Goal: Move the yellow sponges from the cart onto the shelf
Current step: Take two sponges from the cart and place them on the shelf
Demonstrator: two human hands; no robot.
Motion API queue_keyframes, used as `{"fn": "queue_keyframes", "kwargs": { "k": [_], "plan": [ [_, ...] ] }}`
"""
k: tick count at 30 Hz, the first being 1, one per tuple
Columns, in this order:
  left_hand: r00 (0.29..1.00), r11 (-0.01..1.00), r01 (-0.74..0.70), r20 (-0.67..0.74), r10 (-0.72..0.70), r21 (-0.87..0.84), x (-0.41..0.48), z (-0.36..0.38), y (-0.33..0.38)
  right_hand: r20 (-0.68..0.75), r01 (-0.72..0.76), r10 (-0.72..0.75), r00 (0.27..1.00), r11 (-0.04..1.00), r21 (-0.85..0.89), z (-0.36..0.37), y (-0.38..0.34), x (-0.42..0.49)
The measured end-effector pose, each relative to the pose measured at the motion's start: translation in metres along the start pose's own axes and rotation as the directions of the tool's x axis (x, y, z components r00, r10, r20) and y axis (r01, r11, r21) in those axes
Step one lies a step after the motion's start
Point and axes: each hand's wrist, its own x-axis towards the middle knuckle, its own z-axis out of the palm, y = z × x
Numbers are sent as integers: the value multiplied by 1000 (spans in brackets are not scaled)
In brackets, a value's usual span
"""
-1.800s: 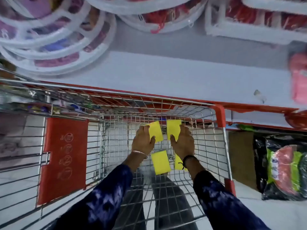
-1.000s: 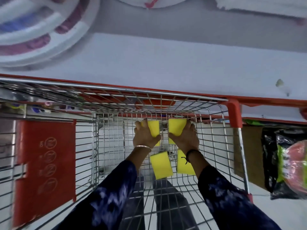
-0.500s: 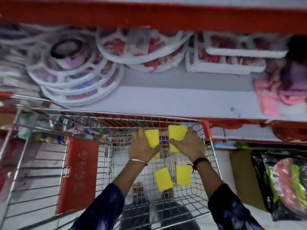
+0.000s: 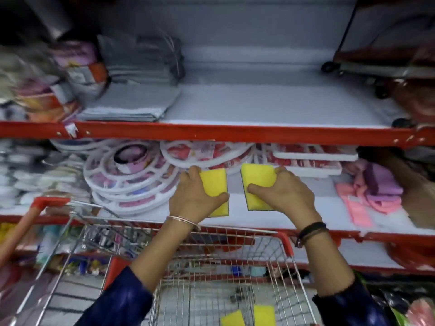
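Note:
My left hand grips a yellow sponge and my right hand grips a second yellow sponge. Both sponges hang side by side just above the white middle shelf, over its bare stretch. Below, two more yellow sponges lie on the floor of the wire cart, at the bottom edge of the view.
White round trays are stacked on the middle shelf to the left, flat white-and-red trays at the back, pink cloths to the right. The upper shelf holds grey folded cloths on its left.
Both hands have risen out of the cart with a sponge each and now hold them over the middle shelf. The view has tilted up toward the shelves.

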Motion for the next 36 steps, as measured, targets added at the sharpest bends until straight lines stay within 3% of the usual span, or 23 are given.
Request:
{"fn": "queue_keyframes", "kwargs": {
  "k": [6, 11, 17, 22, 31, 33, 36],
  "plan": [
    [989, 999, -31, -145, 34, 21, 52, -72, 40, -163, 96, -89, 983, 995, 34, -53, -53, 28],
    [983, 999, -38, -182, 36, -7, 113, -101, 60, -223, 117, -102, 969, 992, 52, -75, -90, 68],
    [987, 999, 22, -161, -14, 48, 189, -98, 67, -196, 97, -90, 977, 995, 23, -68, -122, 137],
    [996, 986, 83, -48, -77, 145, 228, -84, 65, -148, 70, -68, 987, 997, 13, -47, -130, 180],
    [996, 971, 46, -91, -25, 234, 250, -69, 56, -84, 34, -35, 996, 999, -15, -27, -129, 217],
    [987, 971, 9, -155, 29, 238, 243, -69, 53, -113, 31, -36, 993, 998, -47, -29, -127, 213],
    [928, 984, -128, -335, 164, 127, 218, -72, 52, -278, 128, -129, 952, 992, -21, -33, -120, 189]
  ]
}}
